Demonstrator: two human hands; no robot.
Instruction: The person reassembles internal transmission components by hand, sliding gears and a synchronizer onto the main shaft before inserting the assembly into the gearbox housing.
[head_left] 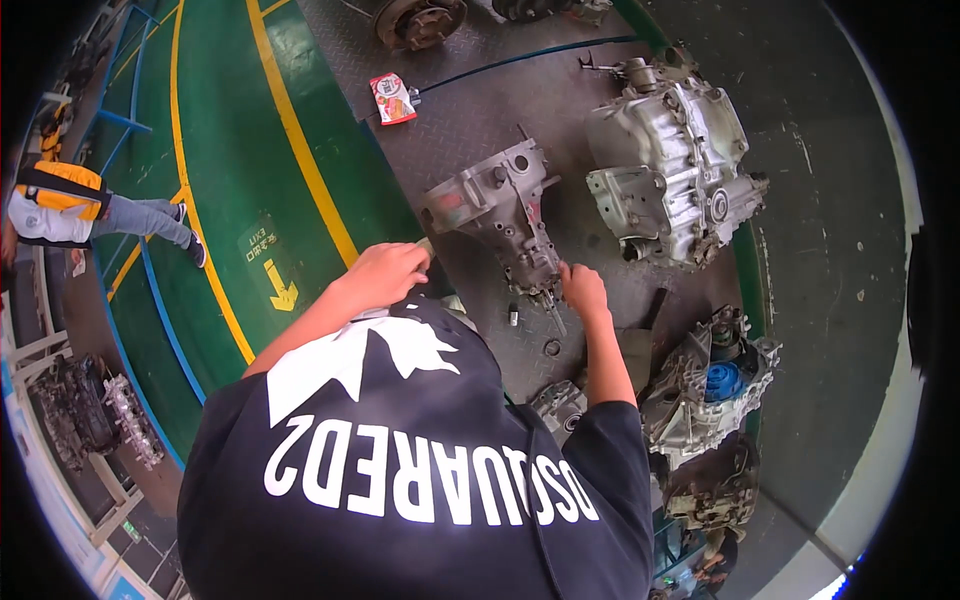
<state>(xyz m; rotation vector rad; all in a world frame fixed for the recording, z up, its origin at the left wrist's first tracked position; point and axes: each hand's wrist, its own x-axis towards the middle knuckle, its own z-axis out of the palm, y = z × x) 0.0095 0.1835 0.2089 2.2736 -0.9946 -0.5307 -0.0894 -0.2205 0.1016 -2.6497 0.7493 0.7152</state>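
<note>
A grey metal gearbox housing (505, 205) lies on the dark workbench in front of me, its wide bell end pointing away to the left. At its narrow near end, my right hand (583, 292) is closed with the fingertips against the metal; what they grip there is hidden. My left hand (392, 272) is at the bench's left edge with its fingers curled, beside a small pale piece partly covered by the hand. Near the right hand, a thin rod (556, 315) sticks out from the housing. A small metal cylinder (514, 316) and a ring (552, 347) lie close by.
To the right stands a larger silver transmission (680, 160). An opened casing with a blue part (722, 382) sits nearer me on the right. A red and white packet (393, 99) lies at the bench's far left. Across the green walkway (225, 130), another person (100, 205) is at the left.
</note>
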